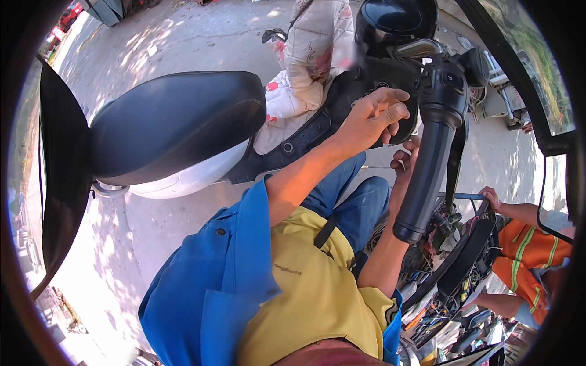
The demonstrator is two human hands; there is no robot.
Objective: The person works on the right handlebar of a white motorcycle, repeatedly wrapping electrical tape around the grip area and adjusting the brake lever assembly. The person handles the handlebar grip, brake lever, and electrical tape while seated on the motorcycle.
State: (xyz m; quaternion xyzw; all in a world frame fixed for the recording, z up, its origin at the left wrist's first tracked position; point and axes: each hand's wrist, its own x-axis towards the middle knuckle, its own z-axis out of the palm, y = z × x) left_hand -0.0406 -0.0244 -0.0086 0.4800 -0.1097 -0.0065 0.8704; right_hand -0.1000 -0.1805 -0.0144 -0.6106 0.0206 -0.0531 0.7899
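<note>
My left hand (381,119) is at the black front panel (375,76) of a scooter, fingers bent and apart, with nothing visible in it. My right hand (404,158) is lower, partly hidden behind the black handlebar grip (427,180), its fingers loosely bent and apart beneath the panel. The switch housing (444,85) tops the grip. A pale padded cover (308,55) with red patterns lies beside the panel, left of my hands. The black seat (174,122) sits over a white body panel (183,180).
A black rounded object (394,18) sits beyond the handlebar. A mirror (537,73) is upper right. At lower right, another person in orange striped clothing (519,262) grips a cart rail (464,195) beside piled tools and parts (452,323). A dark flap (61,183) stands at left over pavement (122,244).
</note>
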